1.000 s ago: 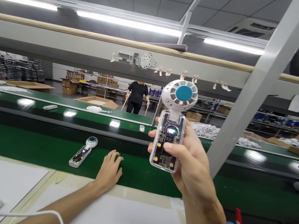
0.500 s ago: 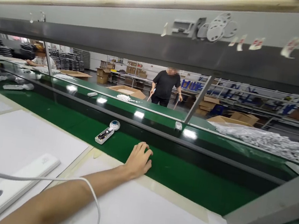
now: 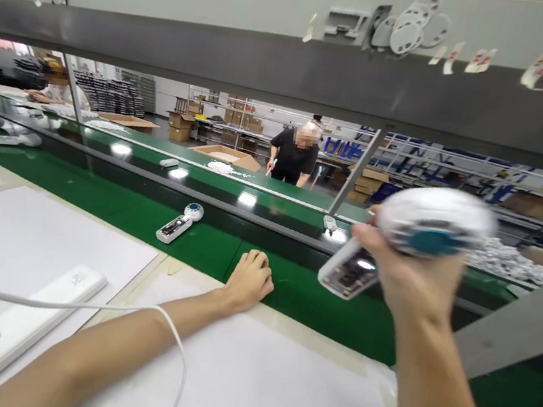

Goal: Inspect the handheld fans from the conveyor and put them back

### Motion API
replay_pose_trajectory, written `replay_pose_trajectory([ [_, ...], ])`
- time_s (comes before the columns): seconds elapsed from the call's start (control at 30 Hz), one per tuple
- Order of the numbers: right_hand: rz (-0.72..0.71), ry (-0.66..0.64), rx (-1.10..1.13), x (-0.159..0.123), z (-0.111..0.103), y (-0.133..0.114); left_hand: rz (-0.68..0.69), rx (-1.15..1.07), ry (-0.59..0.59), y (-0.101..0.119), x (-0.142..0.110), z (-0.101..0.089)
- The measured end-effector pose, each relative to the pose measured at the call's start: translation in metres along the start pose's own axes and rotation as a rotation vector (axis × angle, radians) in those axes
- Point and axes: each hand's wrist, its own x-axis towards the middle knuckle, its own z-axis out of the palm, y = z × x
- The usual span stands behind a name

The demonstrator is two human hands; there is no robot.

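Observation:
My right hand [image 3: 408, 270] is raised over the belt at the right, its fingers wrapped round a white handheld device [image 3: 438, 220]. The device has a round head with a teal centre, blurred by motion, and an uncovered handle with a circuit board and a bright light spot. At the near edge of the green conveyor belt [image 3: 204, 248] rests my left hand [image 3: 249, 280], palm down, fingers loosely bent, with nothing seen in it. A similar device [image 3: 180, 223], its circuit board showing, lies on the belt to the left of that hand.
A white power bank [image 3: 32, 325] and a pale cable [image 3: 85, 305] are on the paper-covered bench [image 3: 277, 379]. More white devices [image 3: 10, 138] lie on the belt at far left. Beyond the divider, a person [image 3: 295, 153] stands bent over. A slanted metal post [image 3: 495, 336] rises at right.
My right hand has come into view from the right, holding the device. The left hand's fingers have drawn in slightly. The person beyond the belt has bent forward, and the camera view has shifted a little.

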Motion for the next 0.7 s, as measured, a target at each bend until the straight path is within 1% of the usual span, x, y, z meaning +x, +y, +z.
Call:
replay_pose_trajectory([
  [0.03,0.003,0.027,-0.074,0.002,0.01,0.009,0.0,-0.01,-0.004,-0.001,0.0,0.0],
  [0.07,0.012,0.01,-0.116,0.002,0.02,0.021,0.001,-0.021,-0.009,-0.001,0.0,0.001],
  [0.17,0.141,-0.089,-0.265,-0.004,0.039,0.061,0.011,-0.053,-0.018,-0.003,-0.001,0.002],
  [0.27,0.333,-0.193,-0.372,-0.013,0.043,0.096,0.018,-0.076,-0.014,-0.004,-0.002,0.002],
  [0.33,0.416,-0.249,-0.406,-0.019,0.043,0.114,0.02,-0.083,-0.009,-0.004,-0.002,0.003],
  [0.43,0.461,-0.277,-0.424,-0.026,0.043,0.134,0.021,-0.081,-0.004,-0.004,-0.002,0.002],
  [0.53,0.486,-0.298,-0.394,-0.03,0.044,0.149,0.042,-0.083,-0.017,-0.002,-0.003,-0.001],
  [0.7,0.469,-0.359,-0.266,-0.033,0.048,0.16,0.193,-0.108,-0.135,-0.001,-0.003,-0.003],
])
